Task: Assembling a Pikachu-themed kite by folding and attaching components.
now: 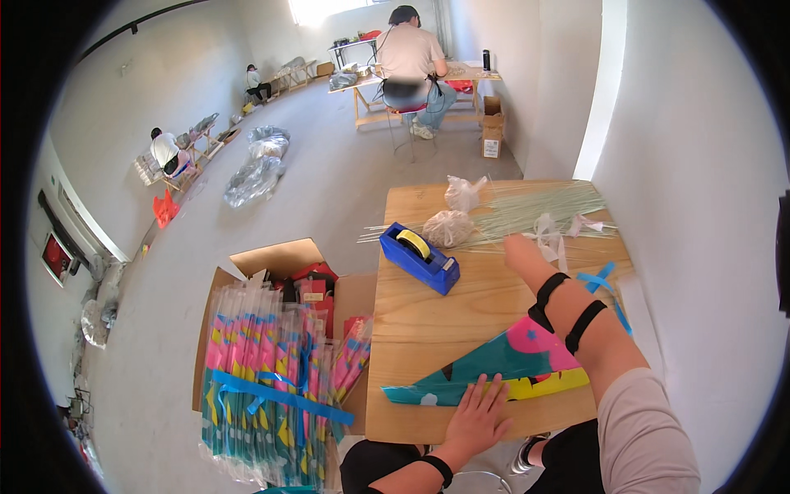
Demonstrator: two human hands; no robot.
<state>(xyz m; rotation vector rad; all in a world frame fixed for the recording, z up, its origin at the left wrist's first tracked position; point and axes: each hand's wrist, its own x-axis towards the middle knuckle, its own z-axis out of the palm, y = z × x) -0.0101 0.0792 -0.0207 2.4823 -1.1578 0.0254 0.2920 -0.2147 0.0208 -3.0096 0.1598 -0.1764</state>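
Note:
A folded plastic sheet (481, 361), printed teal, pink and yellow and triangular like a kite, lies along the near side of the wooden table (411, 321). My left hand (479, 412) rests flat on its lower edge, fingers stretched out and slightly spread. Across the sheet's right part reaches my right arm. My right hand (522, 249) is at the far side of the table, beside a thin white plastic bag (546, 239) and long thin pale rods (535, 210). Its fingers are hidden, so whether it holds anything does not show.
Left of my hands stands a blue tape dispenser (421, 259), with two knotted bags (448, 228) behind it. Blue ribbon (599, 280) lies at the right. A cardboard box (354, 292) beside the table holds several packed printed bundles (263, 370). A person (407, 58) sits farther back.

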